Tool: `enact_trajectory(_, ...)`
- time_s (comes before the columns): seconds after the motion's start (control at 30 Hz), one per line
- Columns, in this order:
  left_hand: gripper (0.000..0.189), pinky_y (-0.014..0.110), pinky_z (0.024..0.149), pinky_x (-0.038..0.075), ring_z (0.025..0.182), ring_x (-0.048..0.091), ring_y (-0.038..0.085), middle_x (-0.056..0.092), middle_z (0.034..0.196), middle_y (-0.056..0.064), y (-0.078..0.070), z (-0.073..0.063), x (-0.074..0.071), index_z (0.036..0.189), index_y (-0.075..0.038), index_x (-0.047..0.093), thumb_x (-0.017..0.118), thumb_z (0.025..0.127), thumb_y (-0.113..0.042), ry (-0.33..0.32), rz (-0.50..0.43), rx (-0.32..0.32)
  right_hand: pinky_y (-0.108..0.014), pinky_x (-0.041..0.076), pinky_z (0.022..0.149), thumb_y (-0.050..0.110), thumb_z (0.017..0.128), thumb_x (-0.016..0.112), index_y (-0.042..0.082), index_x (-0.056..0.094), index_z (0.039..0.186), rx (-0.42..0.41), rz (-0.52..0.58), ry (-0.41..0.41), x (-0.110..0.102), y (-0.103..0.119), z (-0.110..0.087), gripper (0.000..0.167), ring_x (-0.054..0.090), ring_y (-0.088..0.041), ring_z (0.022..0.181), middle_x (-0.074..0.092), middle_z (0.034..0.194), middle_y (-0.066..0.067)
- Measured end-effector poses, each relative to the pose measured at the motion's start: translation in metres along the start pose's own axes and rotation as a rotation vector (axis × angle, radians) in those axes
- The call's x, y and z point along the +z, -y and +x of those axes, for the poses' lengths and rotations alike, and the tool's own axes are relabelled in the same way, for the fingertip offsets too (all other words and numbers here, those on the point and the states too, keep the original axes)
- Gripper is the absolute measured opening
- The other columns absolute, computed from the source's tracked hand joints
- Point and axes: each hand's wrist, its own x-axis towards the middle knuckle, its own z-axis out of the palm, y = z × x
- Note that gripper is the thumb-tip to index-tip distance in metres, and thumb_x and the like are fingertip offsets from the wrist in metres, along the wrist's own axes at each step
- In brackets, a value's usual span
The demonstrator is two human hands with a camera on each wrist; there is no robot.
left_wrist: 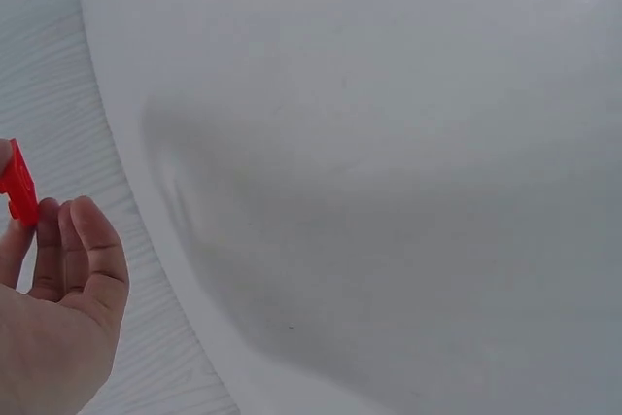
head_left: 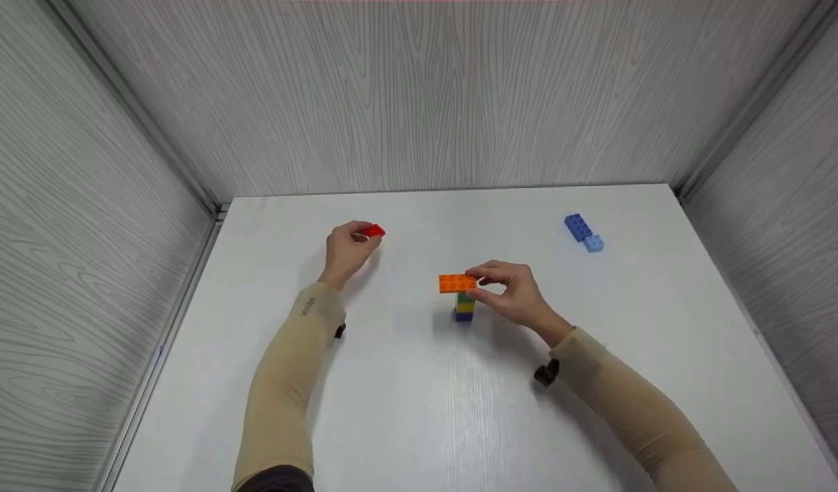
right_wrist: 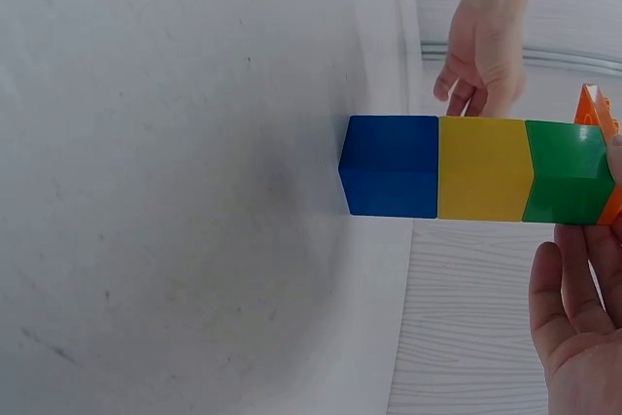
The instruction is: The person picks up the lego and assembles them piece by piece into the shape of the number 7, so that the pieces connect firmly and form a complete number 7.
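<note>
The right hand (head_left: 513, 294) pinches the three-o'clock end of the orange brick (head_left: 453, 283) atop the stack (head_left: 465, 307), its seating hard to tell; probably light, stiff plastic, best held by its sides. Toward eleven o'clock, the left hand (head_left: 345, 254) pinches a red brick (head_left: 373, 231).

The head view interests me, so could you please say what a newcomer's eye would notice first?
The orange brick stands out first, held by the right hand atop a green, yellow and blue stack. Next comes the red brick in the left hand, farther back on the left.
</note>
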Motion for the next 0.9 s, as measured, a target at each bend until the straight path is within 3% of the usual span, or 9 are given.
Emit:
enact_trajectory(0.4, 0.037, 0.044, 0.109, 0.060, 0.123, 0.070, 0.028, 0.079, 0.131, 0.010, -0.010, -0.031, 0.000, 0.136, -0.012, 0.078, 0.080, 0.101, -0.023, 0.064, -0.038, 0.058, -0.046, 0.068, 0.102, 0.014, 0.100, 0.087, 0.009, 0.085, 0.128, 0.019, -0.002, -0.004, 0.001, -0.002, -0.001, 0.029, 0.079, -0.026, 0.109, 0.085, 0.124, -0.012)
enact_trajectory(0.6, 0.035, 0.045, 0.110, 0.060, 0.123, 0.069, 0.028, 0.078, 0.132, 0.010, -0.017, -0.047, 0.003, 0.135, -0.014, 0.079, 0.081, 0.101, -0.020, 0.107, -0.046, 0.088, -0.050, 0.068, 0.103, 0.015, 0.100, 0.087, 0.007, 0.085, 0.129, 0.029, -0.003, -0.003, 0.001, -0.002, -0.001, 0.030, 0.079, -0.027, 0.110, 0.085, 0.125, -0.013)
enact_trajectory(0.9, 0.032, 0.036, 0.098, 0.062, 0.119, 0.072, 0.031, 0.080, 0.126, 0.010, -0.027, -0.064, 0.005, 0.130, -0.012, 0.081, 0.083, 0.099, -0.016, 0.162, -0.096, 0.167, -0.056, 0.066, 0.105, 0.014, 0.098, 0.089, 0.007, 0.085, 0.129, 0.039, 0.003, -0.011, 0.002, 0.001, -0.001, 0.032, 0.079, -0.024, 0.110, 0.085, 0.125, -0.014)
